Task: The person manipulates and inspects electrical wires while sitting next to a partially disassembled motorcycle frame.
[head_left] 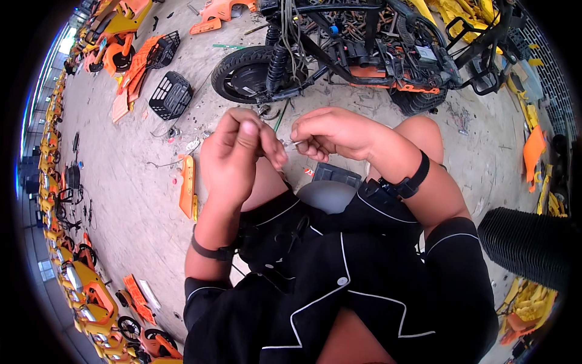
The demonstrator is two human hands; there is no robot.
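Observation:
My left hand [239, 151] is raised above my lap with fingers curled and thumb pressed against them; what it holds, if anything, I cannot make out. Close to its right, my right hand [321, 136] pinches a small metal piece [297, 143], too small to identify. Beyond my hands stands a stripped black electric scooter frame [357, 60], its tyred hub-motor wheel [233, 74] and black coil shock [276, 73] exposed. A dark case [336, 172] lies on the floor between my knees.
A black basket [171, 95] and an orange panel [187, 188] lie on the concrete floor [139, 212] at left. Yellow-orange scooters [91, 294] line the far left. Yellow and orange parts [533, 151] lie at right, near a black ribbed object [521, 246].

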